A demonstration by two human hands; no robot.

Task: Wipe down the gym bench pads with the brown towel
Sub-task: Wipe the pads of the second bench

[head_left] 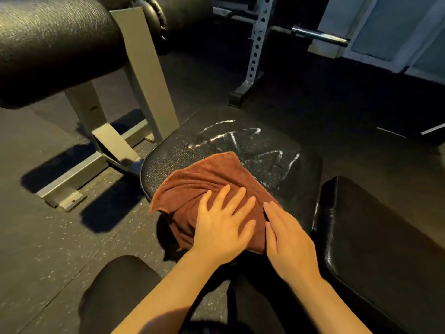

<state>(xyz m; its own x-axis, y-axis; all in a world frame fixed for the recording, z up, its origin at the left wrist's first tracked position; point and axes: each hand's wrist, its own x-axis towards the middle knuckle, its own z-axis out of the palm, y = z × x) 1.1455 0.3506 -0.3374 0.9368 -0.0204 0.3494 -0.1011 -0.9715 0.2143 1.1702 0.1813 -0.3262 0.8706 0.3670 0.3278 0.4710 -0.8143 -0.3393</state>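
Brown towel (207, 186) lies bunched on the near end of the black seat pad (303, 169). Left hand (222, 227) presses flat on it, fingers spread; right hand (287, 242) flat at its right edge. White streaks (231, 136) beyond the towel.

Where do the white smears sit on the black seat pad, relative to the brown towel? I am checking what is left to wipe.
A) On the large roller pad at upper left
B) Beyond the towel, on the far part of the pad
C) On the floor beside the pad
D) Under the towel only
B: the white smears lie uncovered on the black textured seat pad, past the far edge of the brown terry towel that both flat hands press.
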